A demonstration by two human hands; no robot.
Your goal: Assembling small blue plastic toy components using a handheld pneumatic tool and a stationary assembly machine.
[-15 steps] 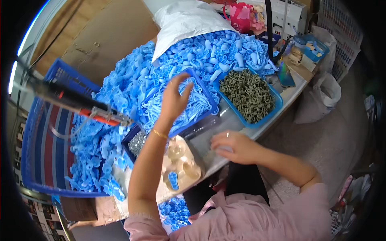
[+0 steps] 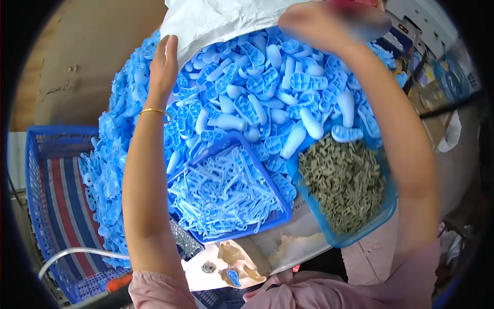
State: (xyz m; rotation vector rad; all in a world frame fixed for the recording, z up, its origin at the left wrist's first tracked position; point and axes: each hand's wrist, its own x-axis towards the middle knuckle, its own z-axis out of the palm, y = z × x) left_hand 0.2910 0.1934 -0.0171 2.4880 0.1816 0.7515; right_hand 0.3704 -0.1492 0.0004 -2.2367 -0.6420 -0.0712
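Observation:
A white woven sack (image 2: 221, 20) lies over the far part of a heap of blue plastic pieces (image 2: 247, 103), shaped like small soles and rounded limbs. My left hand (image 2: 164, 67), a gold bangle at its wrist, is closed at the left edge of the sack's mouth. At the right edge of the mouth is my right hand (image 2: 316, 26), slightly blurred, its fingers closed on the sack. Below my hands, a blue basket (image 2: 278, 221) holds thin light-blue stick-like parts (image 2: 226, 190). Right of it, a blue tray (image 2: 334, 238) is full of olive-green small clips (image 2: 342, 185).
A large blue crate (image 2: 33, 170) with a striped lining stands at the left. At the near edge sit a tan moulded fixture (image 2: 242, 262) with one blue piece (image 2: 233, 278) and a container of small silvery parts (image 2: 182, 239). An orange tool (image 2: 119, 283) with a pale hose lies lower left.
Both my hands have moved far forward to the sack, the left from above the basket, the right from the table's near edge. The view has shifted closer to the heap.

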